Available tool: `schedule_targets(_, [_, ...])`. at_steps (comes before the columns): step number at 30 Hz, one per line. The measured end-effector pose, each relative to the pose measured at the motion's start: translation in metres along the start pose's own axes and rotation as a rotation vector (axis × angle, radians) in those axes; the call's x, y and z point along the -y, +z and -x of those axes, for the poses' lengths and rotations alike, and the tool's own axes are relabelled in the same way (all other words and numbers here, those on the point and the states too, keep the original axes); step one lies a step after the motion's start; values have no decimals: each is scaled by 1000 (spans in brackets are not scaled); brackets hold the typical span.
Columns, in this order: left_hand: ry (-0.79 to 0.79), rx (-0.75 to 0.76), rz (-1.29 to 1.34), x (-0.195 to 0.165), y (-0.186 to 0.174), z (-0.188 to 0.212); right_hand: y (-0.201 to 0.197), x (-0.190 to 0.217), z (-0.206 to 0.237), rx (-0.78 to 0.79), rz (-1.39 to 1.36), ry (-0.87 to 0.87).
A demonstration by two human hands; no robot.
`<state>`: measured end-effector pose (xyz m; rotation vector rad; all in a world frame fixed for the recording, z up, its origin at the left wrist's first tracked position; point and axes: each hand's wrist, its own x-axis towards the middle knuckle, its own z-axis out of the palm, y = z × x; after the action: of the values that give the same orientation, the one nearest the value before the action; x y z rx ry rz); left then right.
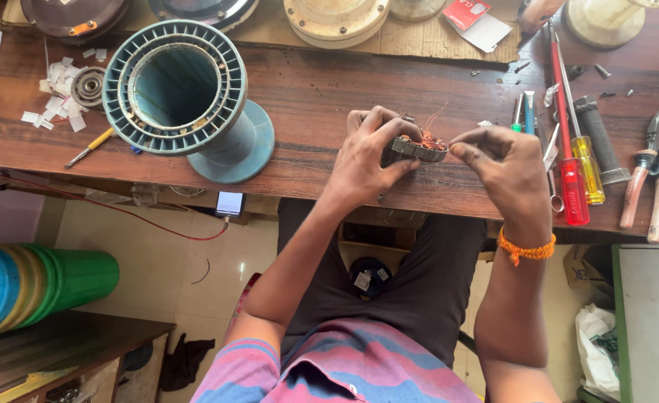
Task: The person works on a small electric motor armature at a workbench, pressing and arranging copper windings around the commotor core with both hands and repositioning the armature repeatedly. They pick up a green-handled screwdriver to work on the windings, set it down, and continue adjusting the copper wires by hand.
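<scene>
While both hands work at the front edge of the bench [307, 97], the small motor stator [413, 148] sits between them, lifted just off the wood. Left hand [367, 153] is closed around its left end, thumb under, fingers curled over the top. Right hand [505, 160] is pinched shut at the stator's right rim, thumb and forefinger on what looks like a strand of the copper winding [428, 138] (too fine to tell exactly).

Handling, my read: laminated steel core, stiff and fairly dense for its size, so grip it by the outer metal ring. Copper wire is thin and soft, kinks easily and its coating scratches; loose reddish ends stick up from the top, keep fingers off those.

Around it:
- big teal finned housing [176, 93] lying well left of the hands
- bearing [88, 86] and paper scraps [53, 97] far left
- red-handled screwdriver [568, 149] and yellow-handled screwdriver [587, 157] just right of the right hand
- pliers [647, 179] near the right edge
- orange thread band [526, 248] on the right wrist
</scene>
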<state>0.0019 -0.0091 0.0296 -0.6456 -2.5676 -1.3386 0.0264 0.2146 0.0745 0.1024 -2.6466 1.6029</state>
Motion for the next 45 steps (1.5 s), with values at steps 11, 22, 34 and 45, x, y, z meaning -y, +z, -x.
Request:
schedule_targets(11, [-43, -78, 85, -11, 2, 0, 17, 9, 20, 60, 63, -56])
schedule_targets(22, [117, -120, -82, -1, 10, 5, 62, -13, 30, -107, 164, -258])
schedule_targets(34, [530, -168, -215, 44, 11, 24, 88, -51, 33, -132, 8, -177])
schedule_targets(45, [521, -449, -68, 33, 25, 18, 66, -38, 45, -132, -82, -220])
